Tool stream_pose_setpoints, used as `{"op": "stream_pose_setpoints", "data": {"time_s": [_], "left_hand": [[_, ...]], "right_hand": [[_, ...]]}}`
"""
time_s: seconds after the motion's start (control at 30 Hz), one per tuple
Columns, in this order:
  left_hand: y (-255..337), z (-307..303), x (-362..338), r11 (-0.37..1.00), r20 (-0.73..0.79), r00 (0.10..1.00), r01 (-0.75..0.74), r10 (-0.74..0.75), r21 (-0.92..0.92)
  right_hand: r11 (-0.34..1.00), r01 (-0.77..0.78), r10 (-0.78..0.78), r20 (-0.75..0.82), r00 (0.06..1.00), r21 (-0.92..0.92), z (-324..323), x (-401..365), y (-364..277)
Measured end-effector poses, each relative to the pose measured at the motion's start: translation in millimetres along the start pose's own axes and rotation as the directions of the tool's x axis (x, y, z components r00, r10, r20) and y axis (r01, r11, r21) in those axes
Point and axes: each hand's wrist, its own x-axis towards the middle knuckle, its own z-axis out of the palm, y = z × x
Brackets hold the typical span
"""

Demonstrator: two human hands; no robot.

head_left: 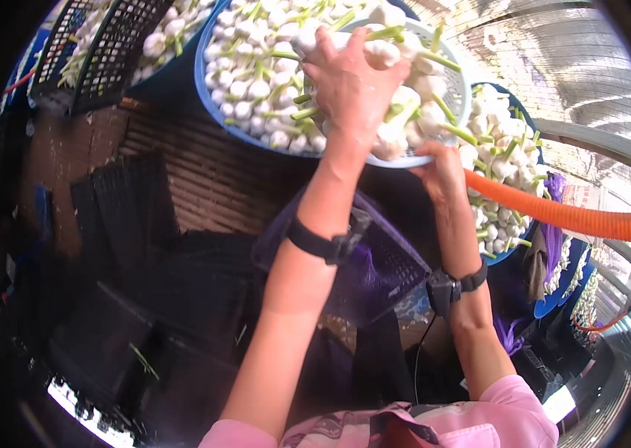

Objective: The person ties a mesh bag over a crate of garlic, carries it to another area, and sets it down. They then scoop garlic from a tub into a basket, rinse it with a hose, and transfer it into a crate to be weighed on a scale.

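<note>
A pale blue-white basin point(464, 97) heaped with garlic bulbs point(429, 86), green stem stubs attached, is over the edge of a large blue tub point(207, 89). My left hand point(356, 86) lies over the bulbs in it, fingers spread; its fingertips are partly among the garlic. The near right rim of the basin is in my right hand point(444, 170), its thumb over the edge and the other fingers mostly hidden beneath. Many smaller garlic bulbs point(255, 89) fill the blue tub behind and to the left.
Another blue tub of garlic point(505, 149) stands at the right, an orange corrugated hose point(569, 213) crossing in front. Below my arms is a purple mesh crate point(390, 261). Dark crates point(117, 56) sit at upper left, above a slatted brown surface point(188, 164).
</note>
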Motion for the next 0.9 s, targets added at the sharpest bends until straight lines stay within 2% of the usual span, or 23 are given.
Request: {"op": "stream_pose_setpoints", "data": {"time_s": [0.1, 0.17, 0.23, 0.3, 0.43, 0.53, 0.57, 0.63, 0.7, 0.73, 0.77, 0.83, 0.87, 0.9], "left_hand": [[3, -33, -54, 0.997, -0.093, 0.993, -0.075, 0.076, 0.017], [7, -61, -96, 0.999, -0.056, 0.998, -0.037, 0.036, -0.024], [-4, -77, -138, 0.992, 0.022, 0.999, 0.044, -0.042, -0.114], [-21, -84, -178, 0.98, 0.079, 0.992, 0.109, -0.097, -0.165], [-69, -75, -251, 0.944, 0.158, 0.957, 0.27, -0.242, -0.188], [-125, -49, -292, 0.875, 0.241, 0.897, 0.424, -0.37, -0.235], [-141, -37, -299, 0.846, 0.25, 0.883, 0.459, -0.398, -0.273], [-168, -23, -311, 0.793, 0.262, 0.843, 0.534, -0.47, -0.293], [-195, -11, -320, 0.763, 0.268, 0.815, 0.577, -0.514, -0.292], [-209, -7, -325, 0.731, 0.284, 0.788, 0.614, -0.546, -0.298], [-223, -3, -331, 0.682, 0.294, 0.757, 0.653, -0.583, -0.328], [-245, 5, -328, 0.487, 0.29, 0.652, 0.734, -0.701, -0.473], [-250, 2, -326, 0.408, 0.317, 0.585, 0.779, -0.747, -0.476], [-258, 4, -330, 0.414, 0.317, 0.59, 0.777, -0.743, -0.475]], "right_hand": [[0.999, -0.004, 0.002, -0.034, 0.999, -0.045, -22, -52, 19], [0.997, -0.034, 0.018, -0.193, 0.981, -0.076, -40, -97, 37], [0.993, -0.054, 0.035, -0.171, 0.985, -0.106, -52, -143, 47], [0.98, -0.131, 0.079, -0.315, 0.946, -0.148, -64, -182, 61], [0.942, -0.203, 0.109, -0.327, 0.939, -0.267, -98, -228, 108], [0.906, -0.248, 0.106, -0.384, 0.917, -0.344, -104, -236, 145], [0.869, -0.31, 0.167, -0.36, 0.918, -0.386, -106, -232, 151], [0.911, -0.126, 0.016, -0.271, 0.962, -0.393, -111, -226, 184], [0.896, -0.23, 0.103, -0.326, 0.94, -0.38, -100, -225, 197], [0.879, -0.226, 0.084, -0.33, 0.94, -0.419, -99, -221, 209], [0.883, -0.275, 0.134, -0.357, 0.924, -0.381, -97, -218, 218], [0.852, -0.272, 0.102, -0.367, 0.925, -0.448, -100, -202, 243], [0.855, -0.269, 0.103, -0.364, 0.926, -0.443, -99, -193, 251], [0.865, -0.308, 0.146, -0.388, 0.91, -0.396, -95, -185, 255]]}}
